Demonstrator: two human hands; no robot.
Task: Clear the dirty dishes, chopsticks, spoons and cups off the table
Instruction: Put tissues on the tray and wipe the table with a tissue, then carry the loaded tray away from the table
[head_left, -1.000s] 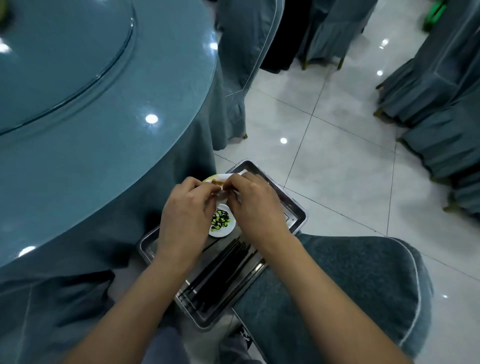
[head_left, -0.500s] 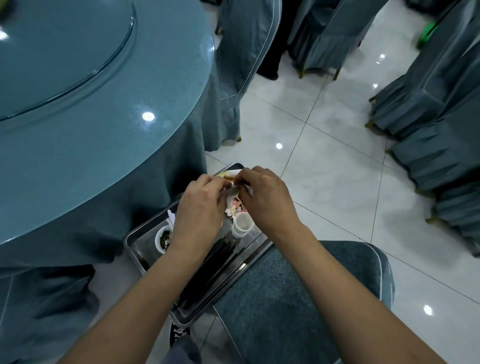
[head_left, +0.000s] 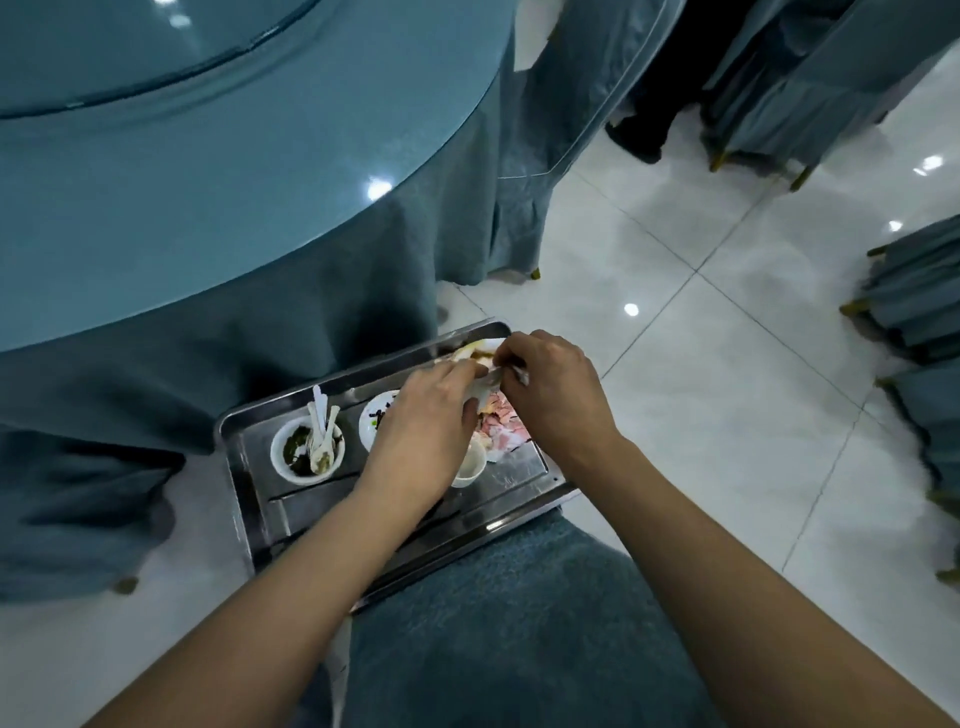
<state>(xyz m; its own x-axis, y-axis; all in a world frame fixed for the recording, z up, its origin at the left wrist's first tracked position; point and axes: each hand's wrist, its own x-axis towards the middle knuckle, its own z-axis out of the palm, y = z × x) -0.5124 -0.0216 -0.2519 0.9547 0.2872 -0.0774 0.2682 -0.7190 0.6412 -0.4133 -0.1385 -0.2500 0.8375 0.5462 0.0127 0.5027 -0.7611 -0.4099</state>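
Note:
A steel tray (head_left: 244, 467) rests on a blue-covered chair seat beside the round table. On it stand a white bowl (head_left: 283, 465) holding white spoons (head_left: 318, 415), a small white plate (head_left: 370, 421) with dark scraps, a white cup (head_left: 470, 465), a plate with pink leftovers (head_left: 501, 423) and dark chopsticks (head_left: 291, 496). My left hand (head_left: 423, 431) and my right hand (head_left: 553, 397) meet over the tray's far end. Together they pinch a small pale item (head_left: 488, 376) above a dish (head_left: 480, 347) with brown sauce.
The round table (head_left: 208, 171) with blue cloth and a glass turntable fills the upper left. Covered chairs (head_left: 587, 78) stand behind and at the right edge (head_left: 919, 301). White tiled floor (head_left: 701, 338) lies to the right of the tray.
The view has shifted, so more of the tray shows, including the bowl with spoons. Both hands stay together over the tray's far end.

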